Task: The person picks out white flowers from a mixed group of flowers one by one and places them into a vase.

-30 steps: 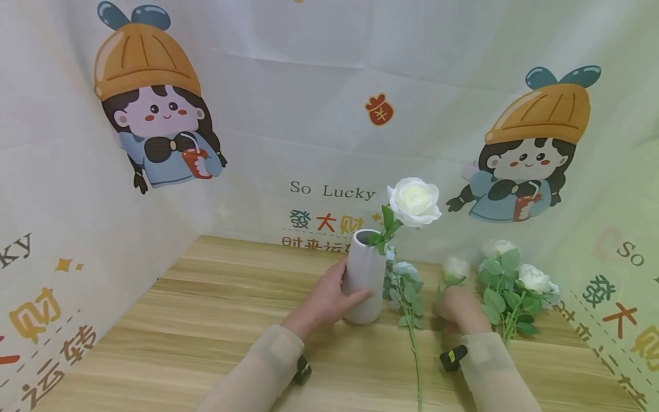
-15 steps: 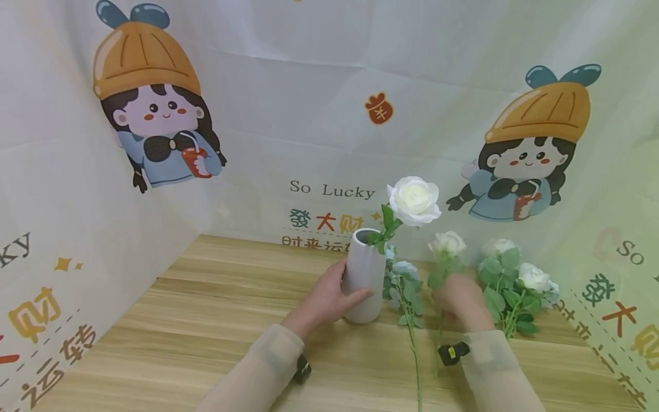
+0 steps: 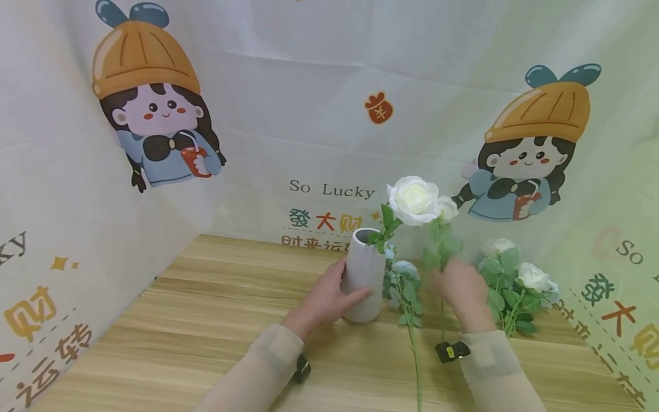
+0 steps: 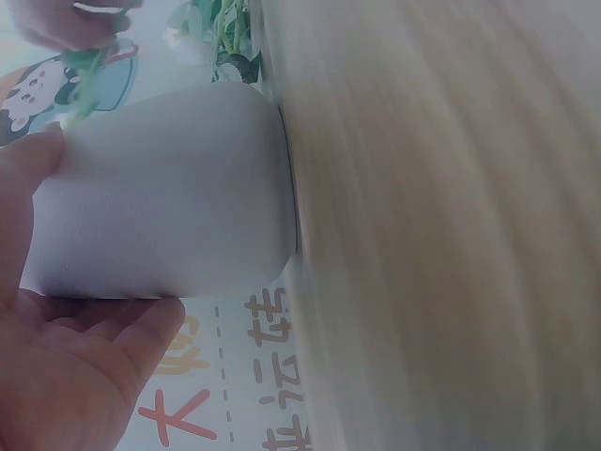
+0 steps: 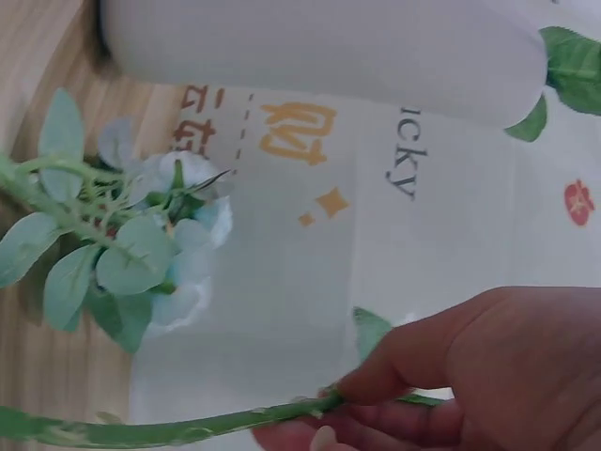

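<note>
At three o'clock from the vase (image 3: 362, 286), holds the rose (image 3: 441, 243) upright in the right hand (image 3: 463, 292), pinching the stem (image 5: 188, 432) near the leaves (image 5: 371, 331) between thumb and fingers, with the bloom (image 3: 448, 209) toward twelve o'clock. Grips the standing vase around the middle with the left hand (image 3: 329, 300), from the nine o'clock side. Judging the rose: light, probably artificial, with a thin, springy stem; best to pinch there, away from the bloom, likely soft and easily crushed. Judging the vase: likely hard, smooth, perhaps breakable; best to take hold with thumb and fingers on opposite sides. Mind the blue flowers (image 3: 405, 268) lying between vase and right hand.
</note>
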A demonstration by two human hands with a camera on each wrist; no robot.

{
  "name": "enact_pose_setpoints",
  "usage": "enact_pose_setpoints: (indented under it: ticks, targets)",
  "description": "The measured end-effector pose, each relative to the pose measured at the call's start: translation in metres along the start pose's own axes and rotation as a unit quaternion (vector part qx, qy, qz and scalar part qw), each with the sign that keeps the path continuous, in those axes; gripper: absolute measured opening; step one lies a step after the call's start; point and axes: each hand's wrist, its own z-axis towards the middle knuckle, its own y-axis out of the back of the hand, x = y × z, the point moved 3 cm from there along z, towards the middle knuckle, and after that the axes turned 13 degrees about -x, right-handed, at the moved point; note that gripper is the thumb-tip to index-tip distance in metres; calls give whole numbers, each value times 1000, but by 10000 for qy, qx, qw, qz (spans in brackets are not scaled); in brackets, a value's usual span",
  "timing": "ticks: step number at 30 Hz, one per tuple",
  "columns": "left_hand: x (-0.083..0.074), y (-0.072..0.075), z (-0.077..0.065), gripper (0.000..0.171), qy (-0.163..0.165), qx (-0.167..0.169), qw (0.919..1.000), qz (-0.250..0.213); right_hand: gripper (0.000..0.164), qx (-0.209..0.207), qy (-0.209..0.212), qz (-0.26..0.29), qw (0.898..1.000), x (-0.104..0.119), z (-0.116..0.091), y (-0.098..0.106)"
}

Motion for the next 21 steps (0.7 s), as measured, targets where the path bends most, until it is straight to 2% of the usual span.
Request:
enact_pose_setpoints:
  ticks: [6, 11, 14, 17, 21]
  targets:
    - [0, 0, 0, 90, -27, -14, 10000, 9, 44, -530, 97, 353, 9979, 9, -2, 9]
    - [0, 0, 0, 91, -9, 3, 10000, 2, 47, -1127, 242, 677, 9910, 15, -5, 15]
    - [0, 0, 0, 91, 4, 18, 10000, -1, 43, -1696, 460, 949, 9799, 20, -9, 20]
    - [0, 0, 0, 91, 14, 29, 10000, -3, 36, -2248, 744, 1278, 9631, 25, -12, 24]
    - [0, 0, 0, 90, 16, 29, 10000, -12, 30, -2649, 921, 1659, 9454, 29, -13, 26]
